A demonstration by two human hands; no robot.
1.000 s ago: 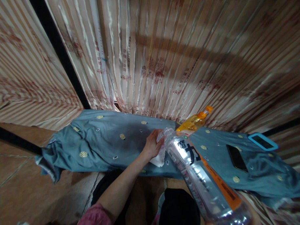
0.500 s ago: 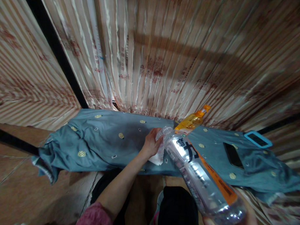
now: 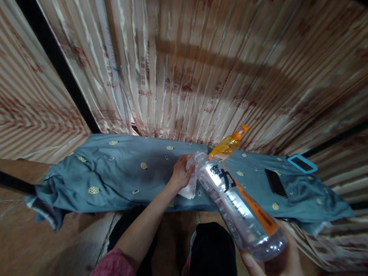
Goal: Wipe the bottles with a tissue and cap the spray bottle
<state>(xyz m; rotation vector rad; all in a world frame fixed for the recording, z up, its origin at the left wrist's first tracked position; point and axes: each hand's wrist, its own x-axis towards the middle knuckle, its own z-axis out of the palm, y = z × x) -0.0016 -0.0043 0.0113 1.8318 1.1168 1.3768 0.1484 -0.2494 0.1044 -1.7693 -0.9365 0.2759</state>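
Observation:
A large clear plastic bottle [image 3: 244, 208] with an orange and silver label slants across the front, its neck pointing up and left. My right hand [image 3: 276, 266] grips it near the base, thumb against the underside. My left hand [image 3: 181, 172] is closed beside the bottle's mouth, around a clear item with a scalloped white part [image 3: 188, 190] below. The fingers and the bottle's neck hide most of that item, so I cannot tell its kind. Behind the neck is a yellow-orange bottle [image 3: 227, 146] with an orange pump top, partly covered by the large bottle.
A grey-blue cloth [image 3: 125, 172] with pineapple prints covers the long narrow surface before me. Toward its right end lie a black phone [image 3: 275, 183] and a blue-framed device [image 3: 302, 163]. Pleated patterned curtains [image 3: 174, 73] hang close behind, with dark poles [image 3: 62, 65] at the sides.
The whole view has shifted slightly, so things sit further left. Both hands keep their holds, and the large bottle stays tilted with its mouth by my left hand.

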